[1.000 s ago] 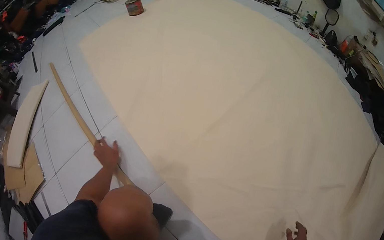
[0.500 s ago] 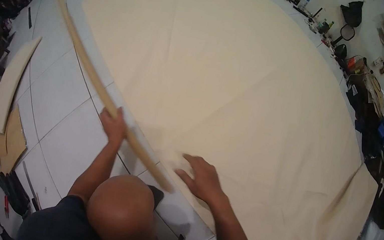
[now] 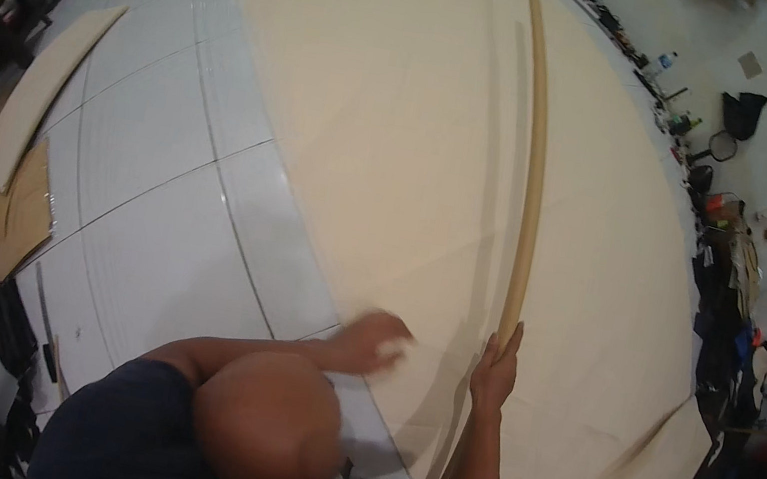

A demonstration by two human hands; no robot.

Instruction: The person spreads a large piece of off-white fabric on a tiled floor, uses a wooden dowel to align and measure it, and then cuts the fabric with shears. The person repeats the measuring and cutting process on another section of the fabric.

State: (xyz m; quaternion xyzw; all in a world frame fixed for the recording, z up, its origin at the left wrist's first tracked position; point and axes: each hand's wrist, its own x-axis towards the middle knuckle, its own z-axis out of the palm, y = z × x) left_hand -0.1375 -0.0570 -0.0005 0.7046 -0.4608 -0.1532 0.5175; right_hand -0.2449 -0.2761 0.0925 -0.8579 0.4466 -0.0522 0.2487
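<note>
Cream fabric sheet [image 3: 402, 131] on white tiled floor [image 3: 147, 200] (clutter along walls); right hand [image 3: 496, 370] grasping long wooden strip [image 3: 533, 183]; left hand [image 3: 377, 338] blurred, cannot tell.

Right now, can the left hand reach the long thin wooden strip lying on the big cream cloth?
Probably yes: the left hand rests beside the long thin wooden strip, bare big cream cloth between.
</note>
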